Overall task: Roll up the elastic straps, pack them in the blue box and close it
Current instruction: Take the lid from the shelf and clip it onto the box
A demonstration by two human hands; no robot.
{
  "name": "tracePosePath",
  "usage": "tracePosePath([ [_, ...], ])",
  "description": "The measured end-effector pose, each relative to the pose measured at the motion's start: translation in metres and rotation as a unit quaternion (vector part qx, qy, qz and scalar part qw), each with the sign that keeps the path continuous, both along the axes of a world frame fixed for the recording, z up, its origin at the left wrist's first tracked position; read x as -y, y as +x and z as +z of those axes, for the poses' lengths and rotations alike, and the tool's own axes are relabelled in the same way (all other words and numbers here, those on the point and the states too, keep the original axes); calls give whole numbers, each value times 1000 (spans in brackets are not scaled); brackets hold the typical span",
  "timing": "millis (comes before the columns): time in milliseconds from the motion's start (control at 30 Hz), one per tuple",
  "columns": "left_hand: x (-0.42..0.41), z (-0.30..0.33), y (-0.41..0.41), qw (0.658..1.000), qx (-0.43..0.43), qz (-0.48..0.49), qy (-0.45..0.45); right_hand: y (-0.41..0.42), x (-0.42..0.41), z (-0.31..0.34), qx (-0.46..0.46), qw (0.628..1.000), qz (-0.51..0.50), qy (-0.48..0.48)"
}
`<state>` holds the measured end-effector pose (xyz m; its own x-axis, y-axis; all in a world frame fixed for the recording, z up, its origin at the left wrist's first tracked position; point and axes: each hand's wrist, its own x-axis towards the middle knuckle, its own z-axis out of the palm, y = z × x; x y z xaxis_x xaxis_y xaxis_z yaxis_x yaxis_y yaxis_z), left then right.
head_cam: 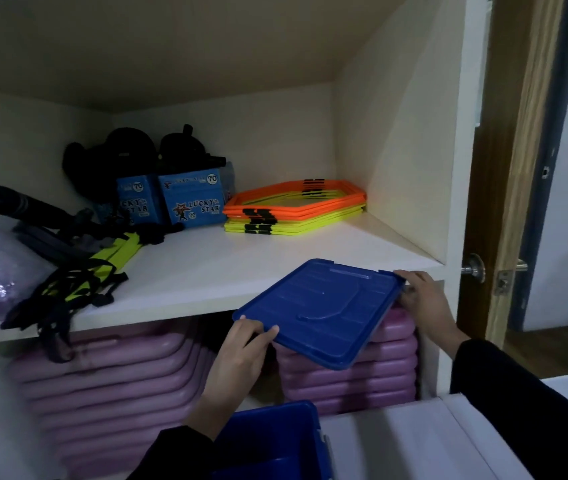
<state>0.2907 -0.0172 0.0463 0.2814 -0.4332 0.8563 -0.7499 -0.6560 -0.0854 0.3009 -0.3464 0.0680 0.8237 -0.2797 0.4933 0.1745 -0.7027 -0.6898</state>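
Clutter filled the white shelf (206, 268) around the work: a stack of flat orange and yellow hexagonal frames (294, 207) lay toward the back right, two blue "Lucky Star" cartons (192, 200) stood side by side at the back, and dark bags (130, 157) were heaped behind them. A black microphone (22, 206) lay at the left. The elastic straps (78, 289), black and neon yellow, lay tangled and unrolled on the left part of the shelf, some ends hanging over its front edge. Below the shelf, pink mats (109, 372) were piled in two stacks, left and right.

One blue lid (320, 311) was held tilted in the air just in front of the shelf edge, covering part of the right pink stack. The left hand (241, 351) gripped its near left corner, thumb on top and fingers curled beneath. The right hand (421, 299) held the far right corner, its fingers clamped around the edge. Both sleeves were black.

The blue box (275, 441) stood open at the bottom of the view, directly under the left forearm, beside a white desk (396, 441). A door (518, 168) with a metal handle stood at the right.
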Motion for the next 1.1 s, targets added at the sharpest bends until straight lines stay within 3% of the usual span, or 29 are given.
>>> tracePosePath([
  [500,-29,3,-14,998,-23,51,-43,-4,-6,-16,74,997,24,-19],
  [667,-50,10,-30,994,-36,90,-54,-22,-21,-15,121,988,76,-50],
  [833,-66,20,-55,983,-85,142,-82,-41,-43,-7,120,982,142,42],
  [1100,-88,22,-98,969,-154,144,-127,-73,-75,-14,136,973,164,87],
])
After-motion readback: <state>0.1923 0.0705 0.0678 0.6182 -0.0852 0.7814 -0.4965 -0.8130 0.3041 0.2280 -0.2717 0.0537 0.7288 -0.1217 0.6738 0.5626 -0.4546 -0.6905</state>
